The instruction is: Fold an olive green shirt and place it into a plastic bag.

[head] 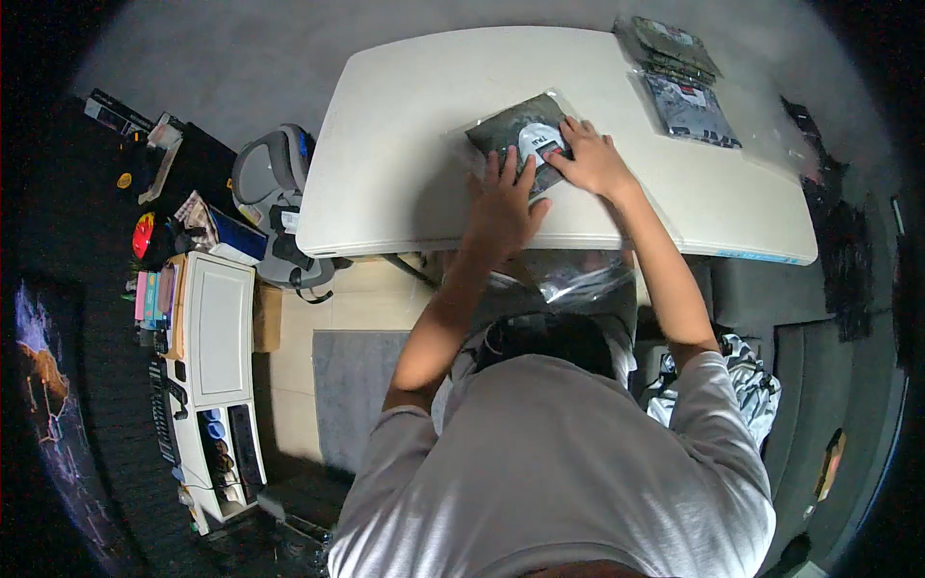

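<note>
A dark grey folded garment point(517, 126) in a clear plastic bag lies at a slant on the white table point(390, 144). It bears a white rounded label point(538, 139) with print on it. My left hand point(504, 209) rests on its near left edge, fingers spread. On the right edge lies my right hand point(594, 159), its thumb across the label's side and its other fingers apart along the bag. Neither hand is closed around the package. Below the table's front edge, a clear plastic bag point(589, 274) lies at my lap.
Several bagged folded garments, a camouflage-like green one point(672, 43) and a grey-blue one point(690, 108), sit at the table's far right corner. A grey chair point(271, 173) stands left of the table. Further left is a white cabinet point(217, 325); a dark grey sofa point(809, 376) is to the right.
</note>
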A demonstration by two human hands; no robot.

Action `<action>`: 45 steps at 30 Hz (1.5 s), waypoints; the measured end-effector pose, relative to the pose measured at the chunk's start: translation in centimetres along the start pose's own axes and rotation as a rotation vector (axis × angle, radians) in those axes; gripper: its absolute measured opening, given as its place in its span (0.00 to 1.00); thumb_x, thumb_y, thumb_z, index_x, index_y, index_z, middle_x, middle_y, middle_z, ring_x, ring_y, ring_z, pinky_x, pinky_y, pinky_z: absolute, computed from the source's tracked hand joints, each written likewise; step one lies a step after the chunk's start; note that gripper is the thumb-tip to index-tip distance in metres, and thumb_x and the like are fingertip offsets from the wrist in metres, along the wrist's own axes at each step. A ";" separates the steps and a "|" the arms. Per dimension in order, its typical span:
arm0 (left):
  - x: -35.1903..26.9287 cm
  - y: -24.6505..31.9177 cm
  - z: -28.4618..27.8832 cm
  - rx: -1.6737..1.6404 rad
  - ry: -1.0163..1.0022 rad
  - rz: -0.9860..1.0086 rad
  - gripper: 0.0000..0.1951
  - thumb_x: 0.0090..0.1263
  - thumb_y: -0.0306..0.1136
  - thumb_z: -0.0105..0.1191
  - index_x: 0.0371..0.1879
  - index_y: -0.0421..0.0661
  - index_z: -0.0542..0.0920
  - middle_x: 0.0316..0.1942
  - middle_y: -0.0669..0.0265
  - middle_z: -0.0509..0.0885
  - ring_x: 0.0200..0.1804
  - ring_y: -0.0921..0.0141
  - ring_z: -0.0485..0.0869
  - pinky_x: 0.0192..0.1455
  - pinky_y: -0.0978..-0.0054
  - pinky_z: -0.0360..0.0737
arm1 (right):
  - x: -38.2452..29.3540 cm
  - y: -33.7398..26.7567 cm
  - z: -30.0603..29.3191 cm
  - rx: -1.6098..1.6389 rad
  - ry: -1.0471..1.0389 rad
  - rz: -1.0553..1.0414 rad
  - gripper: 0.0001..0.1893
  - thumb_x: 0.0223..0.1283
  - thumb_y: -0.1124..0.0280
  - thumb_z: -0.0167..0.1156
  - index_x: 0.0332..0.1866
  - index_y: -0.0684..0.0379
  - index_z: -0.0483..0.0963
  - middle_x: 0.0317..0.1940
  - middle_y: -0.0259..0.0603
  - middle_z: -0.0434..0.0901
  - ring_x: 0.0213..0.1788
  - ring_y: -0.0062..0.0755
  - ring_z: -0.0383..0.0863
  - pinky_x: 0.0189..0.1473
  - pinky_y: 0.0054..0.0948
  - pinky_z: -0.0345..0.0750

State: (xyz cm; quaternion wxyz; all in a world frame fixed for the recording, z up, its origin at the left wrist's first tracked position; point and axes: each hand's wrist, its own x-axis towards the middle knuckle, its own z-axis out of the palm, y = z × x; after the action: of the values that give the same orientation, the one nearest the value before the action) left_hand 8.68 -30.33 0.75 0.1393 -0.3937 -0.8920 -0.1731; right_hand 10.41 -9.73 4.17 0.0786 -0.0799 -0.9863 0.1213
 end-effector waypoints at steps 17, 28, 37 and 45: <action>6.4 -4.4 5.1 0.013 0.148 -0.165 0.37 0.77 0.56 0.49 0.74 0.38 0.66 0.78 0.46 0.61 0.79 0.43 0.59 0.75 0.33 0.58 | 6.1 -0.3 3.2 0.099 0.057 -0.247 0.35 0.77 0.45 0.44 0.80 0.57 0.60 0.81 0.48 0.58 0.83 0.54 0.51 0.81 0.57 0.51; 5.8 -3.4 4.5 0.004 0.128 -0.135 0.37 0.76 0.56 0.49 0.75 0.41 0.66 0.77 0.44 0.62 0.78 0.41 0.59 0.74 0.31 0.57 | 5.7 -0.1 3.6 -0.059 0.041 -0.141 0.40 0.76 0.40 0.41 0.81 0.60 0.55 0.83 0.45 0.53 0.85 0.49 0.47 0.83 0.54 0.47; 5.7 -3.8 3.7 -0.001 0.069 -0.173 0.38 0.75 0.58 0.49 0.75 0.42 0.67 0.78 0.47 0.62 0.79 0.44 0.58 0.75 0.29 0.55 | 6.1 -0.4 2.9 0.026 -0.021 -0.118 0.43 0.72 0.35 0.42 0.82 0.56 0.55 0.83 0.44 0.53 0.85 0.46 0.45 0.84 0.52 0.46; 4.7 -4.5 1.3 -0.178 0.316 -0.145 0.34 0.75 0.58 0.49 0.70 0.44 0.74 0.71 0.47 0.73 0.73 0.44 0.69 0.73 0.40 0.64 | 5.0 2.8 1.5 0.266 0.314 -0.005 0.34 0.68 0.42 0.57 0.64 0.63 0.77 0.66 0.57 0.76 0.67 0.56 0.76 0.69 0.47 0.72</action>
State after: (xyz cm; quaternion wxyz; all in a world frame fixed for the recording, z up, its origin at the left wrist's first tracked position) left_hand 2.08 -29.58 0.51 0.2294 -0.3069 -0.8663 -0.3204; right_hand 5.71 -6.52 2.73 0.2417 -0.0842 -0.9373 0.2364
